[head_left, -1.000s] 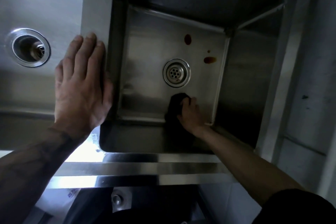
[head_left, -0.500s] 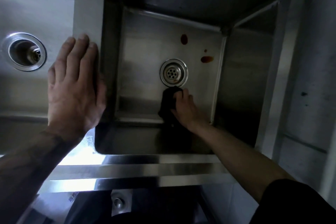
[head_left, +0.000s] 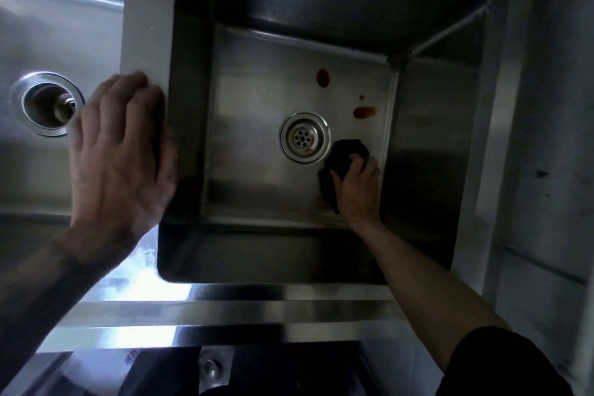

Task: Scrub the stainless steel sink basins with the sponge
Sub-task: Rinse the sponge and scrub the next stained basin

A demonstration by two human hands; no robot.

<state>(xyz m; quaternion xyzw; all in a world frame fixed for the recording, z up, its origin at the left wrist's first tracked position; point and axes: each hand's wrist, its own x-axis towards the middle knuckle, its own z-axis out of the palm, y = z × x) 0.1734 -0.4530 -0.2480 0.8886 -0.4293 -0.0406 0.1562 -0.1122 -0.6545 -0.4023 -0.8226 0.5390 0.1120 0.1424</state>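
The right hand [head_left: 356,186] grips the sponge [head_left: 345,154] beside the drain [head_left: 305,137]; the stains [head_left: 364,112] lie just beyond it; the left hand [head_left: 119,157] rests flat on the divider [head_left: 148,26].

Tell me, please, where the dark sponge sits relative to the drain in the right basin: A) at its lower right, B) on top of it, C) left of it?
A: the right hand grips the sponge just right of the drain and nearer the camera.

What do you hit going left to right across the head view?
open drain → left hand → strainer drain → sponge
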